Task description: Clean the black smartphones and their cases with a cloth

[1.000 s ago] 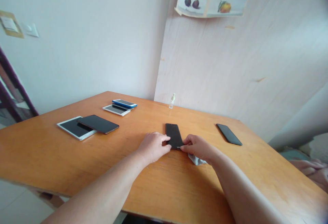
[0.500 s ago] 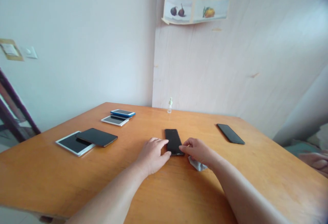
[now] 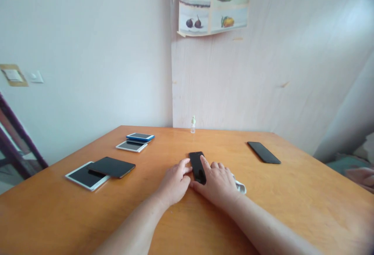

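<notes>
A black smartphone (image 3: 198, 166) lies face up on the wooden table, between my two hands. The fingertips of my left hand (image 3: 175, 181) rest at its left edge, slightly bent and apart, with the thumb near its lower left corner. My right hand (image 3: 219, 181) lies over its right side, fingers spread, index finger on the screen and thumb at the bottom end. A pale cloth (image 3: 240, 187) is partly hidden beneath and beside the right hand. Neither hand is closed around anything.
On the left, a black tablet (image 3: 112, 167) overlaps a white-framed tablet (image 3: 84, 176). Behind them, a blue device (image 3: 140, 136) leans on another white one (image 3: 131, 146). A small pump bottle (image 3: 193, 125) stands at the back. A dark device (image 3: 263, 152) lies at right.
My right hand has moved left and turned from bent fingers at the phone's lower right corner to spread fingers over its right side. The left hand stays at the left edge. The view has tilted up.
</notes>
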Motion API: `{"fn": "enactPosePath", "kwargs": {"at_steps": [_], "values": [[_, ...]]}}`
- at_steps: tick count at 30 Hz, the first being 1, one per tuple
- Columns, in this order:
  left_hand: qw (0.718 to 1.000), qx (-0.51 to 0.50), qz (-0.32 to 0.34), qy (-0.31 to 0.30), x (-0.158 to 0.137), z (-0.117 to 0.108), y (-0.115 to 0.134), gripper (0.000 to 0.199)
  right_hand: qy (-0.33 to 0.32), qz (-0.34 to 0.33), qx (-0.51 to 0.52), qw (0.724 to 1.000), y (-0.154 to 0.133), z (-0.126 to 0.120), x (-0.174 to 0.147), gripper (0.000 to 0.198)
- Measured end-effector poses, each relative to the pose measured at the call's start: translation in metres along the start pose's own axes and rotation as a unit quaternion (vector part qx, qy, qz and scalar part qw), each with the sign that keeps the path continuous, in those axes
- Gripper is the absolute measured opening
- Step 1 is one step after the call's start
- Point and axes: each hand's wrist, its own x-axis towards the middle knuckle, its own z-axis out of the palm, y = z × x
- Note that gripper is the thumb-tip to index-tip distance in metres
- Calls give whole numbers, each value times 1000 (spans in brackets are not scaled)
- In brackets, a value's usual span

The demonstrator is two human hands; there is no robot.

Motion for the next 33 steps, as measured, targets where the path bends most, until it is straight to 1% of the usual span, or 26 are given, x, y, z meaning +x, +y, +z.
{"fn": "enactPosePath", "kwargs": {"at_steps": [3, 5, 6, 7, 8, 9, 10, 12, 13, 14, 15, 16, 17, 22, 23, 24, 25, 28, 29, 30, 33], "values": [[999, -41, -5, -2, 2, 1, -4, 59, 2, 22, 38, 999, 2, -3, 2, 85], [998, -60, -9, 0, 2, 2, -6, 55, 8, 48, 91, 995, 8, -4, 6, 83], [998, -63, -12, 2, 3, 2, -7, 54, 7, 65, 136, 989, 12, -5, 9, 83], [998, -64, -14, 6, 3, 2, -7, 53, 5, 86, 196, 977, 17, -5, 12, 84], [998, -63, -16, 11, 3, 2, -6, 53, 0, 110, 270, 957, 23, -6, 16, 83], [998, -58, -17, 16, 3, 2, -6, 53, -11, 134, 354, 925, 30, -8, 20, 78], [998, -52, -18, 21, 2, 1, -5, 53, -28, 160, 440, 883, 36, -10, 23, 70], [999, -37, -22, 31, 1, 0, -2, 53, -70, 200, 592, 778, 49, -17, 29, 53], [999, -30, -24, 33, 1, -1, 0, 53, -92, 211, 650, 724, 54, -21, 30, 46], [999, -24, -26, 35, 0, -2, 1, 53, -108, 220, 695, 676, 59, -26, 30, 42], [999, -21, -26, 36, 0, -3, 3, 51, -114, 224, 727, 639, 64, -31, 30, 38], [999, -19, -26, 36, 0, -4, 4, 50, -113, 224, 749, 613, 68, -36, 29, 35], [999, -18, -25, 37, -1, -5, 5, 49, -109, 223, 764, 596, 72, -40, 28, 33], [999, -22, -22, 44, 0, -6, 5, 44, -50, 211, 807, 550, 95, -57, 26, 26], [999, -23, -22, 42, 0, -6, 5, 44, -29, 210, 809, 549, 102, -60, 27, 24], [999, -25, -22, 40, 0, -6, 4, 43, -5, 211, 803, 558, 110, -63, 29, 22], [999, -26, -19, 38, 1, -6, 3, 42, 26, 216, 783, 582, 119, -65, 31, 22], [999, -24, -9, 35, 2, -6, -1, 43, 132, 247, 668, 690, 149, -69, 39, 24], [999, -21, -8, 35, 2, -5, -3, 43, 157, 258, 628, 717, 160, -70, 42, 25], [999, -18, -7, 34, 3, -5, -4, 44, 177, 268, 594, 737, 170, -70, 43, 27], [999, -11, -7, 33, 4, -3, -7, 46, 215, 297, 509, 778, 198, -68, 44, 35]]}}
